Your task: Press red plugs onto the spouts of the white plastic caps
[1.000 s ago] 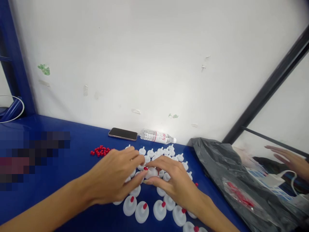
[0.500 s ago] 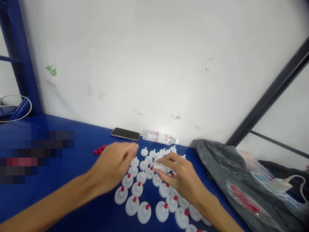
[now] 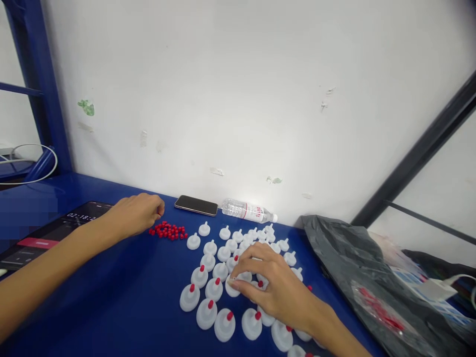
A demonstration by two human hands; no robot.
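My right hand (image 3: pixel 269 280) is among the white nozzle lids, thumb and fingers closed at the top of one white nozzle lid (image 3: pixel 232 288) low over the blue table. Its nozzle is hidden behind my fingertips. Several lids nearby, such as this red-capped lid (image 3: pixel 224 326), wear a small red cap on the nozzle; those farther back, like the bare lid (image 3: pixel 204 229), have none. My left hand (image 3: pixel 139 212) hangs beside the pile of small red caps (image 3: pixel 170 230) with its fingers curled shut. Whatever those fingers hold, if anything, is hidden.
Against the wall lie a phone (image 3: pixel 196 205) and a clear plastic bottle (image 3: pixel 248 210) on its side. A larger dark device (image 3: pixel 48 230) showing a timer sits at left, partly behind my left arm. Grey plastic sheeting (image 3: pixel 338 253) with a bag of red pieces (image 3: pixel 381 307) covers the right side.
My left hand has moved left from the lids to the red caps, uncovering two bare lids. My right hand has come slightly lower and nearer, with a lid at its fingertips.
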